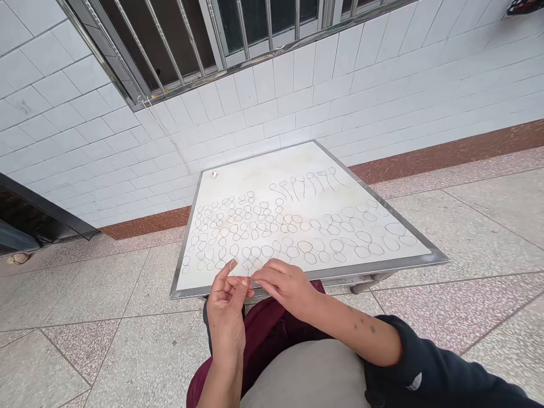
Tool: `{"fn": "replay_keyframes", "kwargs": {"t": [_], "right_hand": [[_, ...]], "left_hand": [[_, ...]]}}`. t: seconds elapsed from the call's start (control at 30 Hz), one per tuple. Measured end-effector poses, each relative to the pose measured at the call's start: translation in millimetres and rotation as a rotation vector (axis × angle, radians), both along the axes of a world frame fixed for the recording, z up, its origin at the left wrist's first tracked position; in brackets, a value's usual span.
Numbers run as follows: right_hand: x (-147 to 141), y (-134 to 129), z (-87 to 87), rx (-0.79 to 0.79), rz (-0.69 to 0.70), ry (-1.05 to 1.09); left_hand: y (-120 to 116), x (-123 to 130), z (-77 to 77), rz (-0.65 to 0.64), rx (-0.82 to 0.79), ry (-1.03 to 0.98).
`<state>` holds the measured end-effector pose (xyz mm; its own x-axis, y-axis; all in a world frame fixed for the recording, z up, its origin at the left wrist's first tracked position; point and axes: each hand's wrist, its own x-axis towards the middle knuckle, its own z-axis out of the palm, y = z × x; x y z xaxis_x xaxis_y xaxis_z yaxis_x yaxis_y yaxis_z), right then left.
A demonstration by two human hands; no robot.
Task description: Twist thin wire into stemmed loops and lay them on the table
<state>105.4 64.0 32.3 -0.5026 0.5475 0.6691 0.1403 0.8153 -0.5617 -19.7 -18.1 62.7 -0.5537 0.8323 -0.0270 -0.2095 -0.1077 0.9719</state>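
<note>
Just over the near edge of the table, my left hand (228, 306) pinches a thin wire (231, 267) between thumb and finger. Part of it curves beside my raised forefinger. My right hand (289, 288) meets it from the right, its fingertips pressed together on the wire close to my left thumb. How the wire runs between the fingertips is too fine to make out. Beyond my hands, many thin wire loops (305, 246) lie in rows on the white tabletop (263, 161), several joined as pairs of rings. Several loops with long tails (312, 182) lie farther back.
A small white and red item (215, 175) sits at the table's far left corner. The table has a metal rim (374, 262) and stands by a white tiled wall (289, 90) with a barred window (255, 28). Speckled floor (97, 300) surrounds it.
</note>
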Motion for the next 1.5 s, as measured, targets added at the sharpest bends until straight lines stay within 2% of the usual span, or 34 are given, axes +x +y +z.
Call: {"fn": "replay_keyframes", "kwargs": {"t": [0.3,0.5,0.63,0.93,1.13,1.33,1.5], "right_hand": [[2,-1,-1.3,0.034,0.015,0.048],[5,-2,-3.1,0.210,0.008,0.024],[3,-1,-6.2,0.253,0.005,0.025],[7,-2,-8.4,0.160,0.055,0.055],[10,-3,-9.2,0.201,0.045,0.039],[11,-5,-8.2,0.217,0.070,-0.006],[17,-8,-8.2,0.124,0.070,-0.030]], "left_hand": [[2,3,-1.1,0.083,0.010,0.090],[4,7,0.4,0.107,0.032,0.114],[7,7,-2.4,0.113,0.054,0.069],[8,5,-5.0,0.122,0.087,-0.064],[7,3,-3.0,0.144,0.091,-0.096],[4,-3,2.1,0.193,0.124,-0.065],[1,-8,6.3,0.219,0.148,-0.020]]}}
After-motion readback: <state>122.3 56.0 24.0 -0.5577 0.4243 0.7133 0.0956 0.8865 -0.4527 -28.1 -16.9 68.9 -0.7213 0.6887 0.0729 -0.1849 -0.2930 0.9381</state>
